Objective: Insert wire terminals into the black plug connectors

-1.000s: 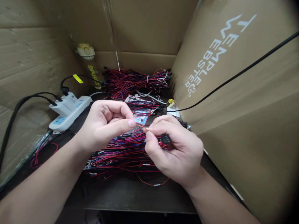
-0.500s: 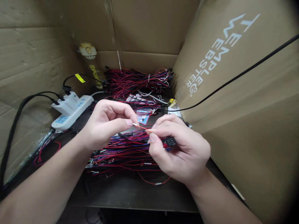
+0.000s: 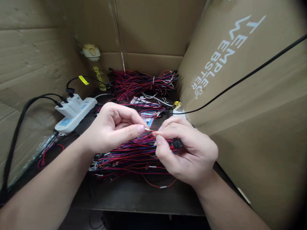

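Note:
Between thumb and forefinger, my left hand (image 3: 117, 129) pinches a small white sleeve (image 3: 147, 129) at the end of a thin red wire (image 3: 153, 131). My right hand (image 3: 185, 148) grips that wire in a closed pinch, a short way to the right. A black connector (image 3: 177, 144) shows beside the right thumb; whether it belongs to the same wire I cannot tell. Below both hands lies a pile of red, blue and black wire leads (image 3: 134, 156). From its front edge a red wire with a white sleeve (image 3: 163, 187) loops out over the dark table.
Behind the hands sits a tied wire bundle (image 3: 141, 83). At left is a white power strip (image 3: 72, 119) with plugs, near a bottle (image 3: 92, 54). Cardboard walls (image 3: 148, 28) enclose the table (image 3: 134, 201). A black cable (image 3: 240, 80) crosses the right side beside a yellow tape roll (image 3: 177, 105).
My left hand has moved right along the red wire, bringing the white sleeve closer to my right fingertips. My right hand has shifted only slightly right.

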The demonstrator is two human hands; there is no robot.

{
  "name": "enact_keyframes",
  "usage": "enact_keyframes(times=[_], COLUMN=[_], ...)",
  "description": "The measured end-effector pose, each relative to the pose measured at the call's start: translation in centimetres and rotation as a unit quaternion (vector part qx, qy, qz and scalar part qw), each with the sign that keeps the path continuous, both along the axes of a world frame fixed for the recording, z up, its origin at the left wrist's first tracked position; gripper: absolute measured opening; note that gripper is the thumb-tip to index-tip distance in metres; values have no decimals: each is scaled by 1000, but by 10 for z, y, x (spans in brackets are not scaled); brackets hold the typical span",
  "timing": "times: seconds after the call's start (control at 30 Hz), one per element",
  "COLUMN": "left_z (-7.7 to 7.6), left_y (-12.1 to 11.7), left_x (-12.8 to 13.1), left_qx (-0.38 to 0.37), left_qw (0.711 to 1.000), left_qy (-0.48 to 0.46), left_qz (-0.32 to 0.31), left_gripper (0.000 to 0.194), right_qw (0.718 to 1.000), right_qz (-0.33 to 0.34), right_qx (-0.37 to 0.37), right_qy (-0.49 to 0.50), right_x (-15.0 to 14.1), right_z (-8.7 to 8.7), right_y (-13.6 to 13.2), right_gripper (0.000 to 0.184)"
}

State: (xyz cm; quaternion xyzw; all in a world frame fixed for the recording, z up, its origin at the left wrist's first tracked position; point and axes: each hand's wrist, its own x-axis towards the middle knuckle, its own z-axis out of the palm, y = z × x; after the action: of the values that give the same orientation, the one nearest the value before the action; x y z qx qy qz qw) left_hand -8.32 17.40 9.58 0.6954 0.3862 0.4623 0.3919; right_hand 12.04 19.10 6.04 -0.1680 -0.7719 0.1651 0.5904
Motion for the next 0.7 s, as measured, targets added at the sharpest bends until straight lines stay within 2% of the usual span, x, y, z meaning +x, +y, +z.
enact_keyframes(times=[0.27, 0.5, 0.7], left_z=[-1, -4, -2], left_y=[0, 1, 0], left_x=[1, -1, 0], left_qx=[-1, 1, -2], left_qw=[1000, 999, 999], left_qy=[4, 44, 45], left_qz=[7, 30, 6], left_gripper=[9, 10, 18], right_qw=[1000, 1000, 1000], right_qz=[1, -2, -1], right_qx=[-4, -6, -9], right_qy=[-2, -15, -22], right_x=[2, 2, 4], right_z=[-1, 1, 1], right_y=[-1, -1, -1], right_gripper=[17, 17, 16])
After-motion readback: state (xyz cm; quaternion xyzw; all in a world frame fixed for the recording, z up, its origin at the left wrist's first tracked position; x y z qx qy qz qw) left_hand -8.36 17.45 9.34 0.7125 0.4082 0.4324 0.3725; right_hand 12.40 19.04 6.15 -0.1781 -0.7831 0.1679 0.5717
